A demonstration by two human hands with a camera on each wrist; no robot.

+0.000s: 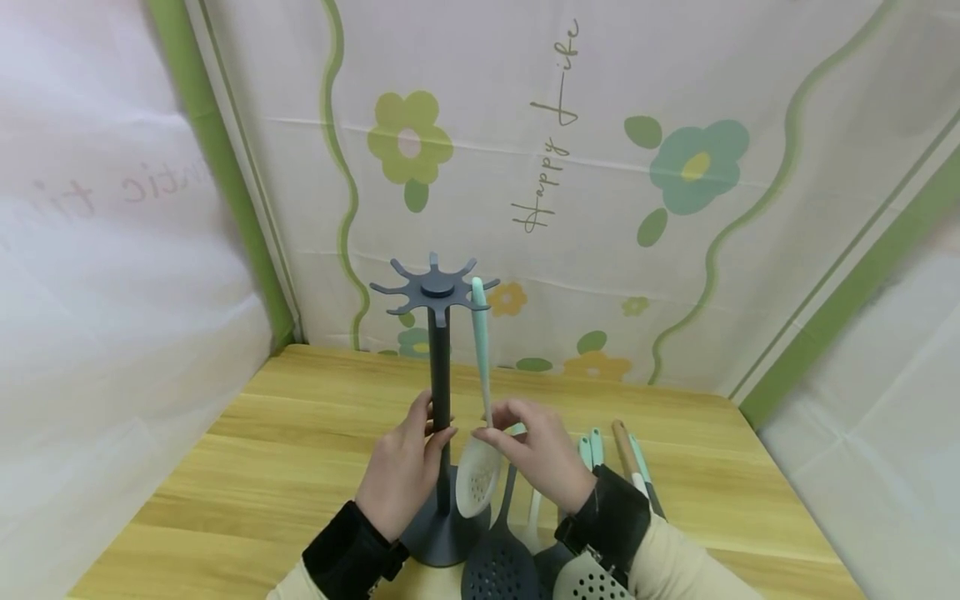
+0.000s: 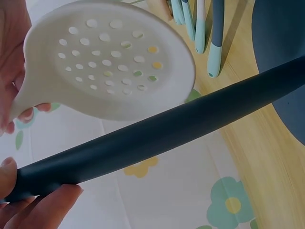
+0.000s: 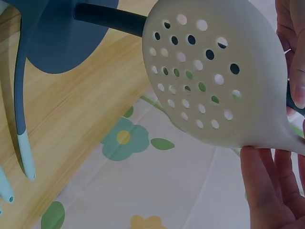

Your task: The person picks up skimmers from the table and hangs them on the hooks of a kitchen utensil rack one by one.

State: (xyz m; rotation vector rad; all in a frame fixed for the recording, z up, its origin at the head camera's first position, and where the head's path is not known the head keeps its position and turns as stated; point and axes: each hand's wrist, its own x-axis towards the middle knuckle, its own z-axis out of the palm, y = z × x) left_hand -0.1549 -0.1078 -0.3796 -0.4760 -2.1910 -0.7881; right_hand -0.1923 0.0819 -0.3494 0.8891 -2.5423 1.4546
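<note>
A dark utensil stand (image 1: 440, 358) stands upright, with a ring of hooks at the top and a round base. My left hand (image 1: 400, 471) grips its pole (image 2: 143, 145) below the middle. Just right of the pole, my right hand (image 1: 546, 454) pinches a cream skimmer (image 1: 478, 483) near the neck, above the bowl. The skimmer hangs bowl down, its mint handle rising to the hooks; whether the handle tip is caught on a hook I cannot tell. In the right wrist view the perforated bowl (image 3: 259, 109) fills the middle, partly covering the pole.
A dark skimmer (image 1: 501, 567) and a cream slotted utensil (image 1: 588, 581) lie on the wooden table (image 1: 247, 467) in front. More utensils with mint handles (image 1: 596, 446) and one wooden handle (image 1: 622, 442) lie to the right, partly behind my right wrist. A printed cloth (image 1: 487, 167) hangs behind.
</note>
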